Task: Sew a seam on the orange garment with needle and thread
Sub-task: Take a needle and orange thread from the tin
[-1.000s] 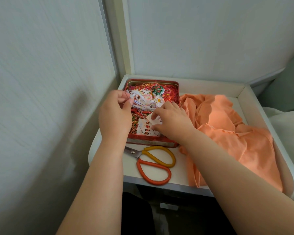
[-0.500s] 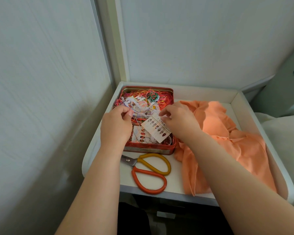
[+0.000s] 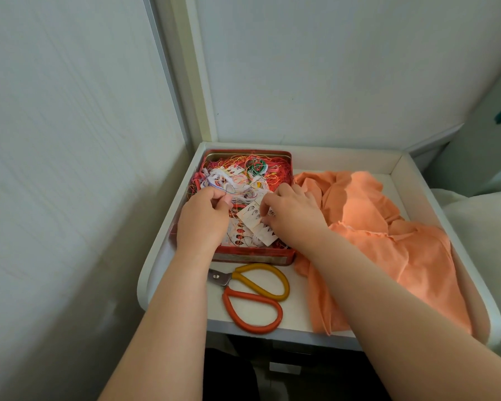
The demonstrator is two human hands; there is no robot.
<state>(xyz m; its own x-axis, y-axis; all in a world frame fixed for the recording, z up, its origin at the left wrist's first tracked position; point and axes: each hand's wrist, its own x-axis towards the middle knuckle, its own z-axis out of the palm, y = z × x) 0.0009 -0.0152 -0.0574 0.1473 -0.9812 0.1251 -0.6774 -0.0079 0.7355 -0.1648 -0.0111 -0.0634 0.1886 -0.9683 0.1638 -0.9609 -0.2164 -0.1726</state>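
- Left hand (image 3: 204,219): positioned over the left side of the red tin (image 3: 252,257); thumb and forefinger are pinched on loose white thread (image 3: 217,180) drawn from the tangle.
- Red tin: stands at the far left of the white tray (image 3: 344,160). It holds a tangle of coloured threads (image 3: 261,166) and several paper needle cards (image 3: 250,214).
- Scissors (image 3: 255,296): lie closed on the tray just near of the tin, with one yellow and one orange handle. They are untouched.
- Right hand (image 3: 294,217): positioned over the right side of the tin; fingers are curled down onto a needle card. Whether a needle is already held cannot be determined.
- Orange garment (image 3: 388,241): lies crumpled on the right half of the tray, touching the right wall of the tin. No hand is on it.
- Task status (judgement): early preparation. Thread and needle are being selected. Remaining steps: cutting thread, threading the needle, and sewing the whole seam.
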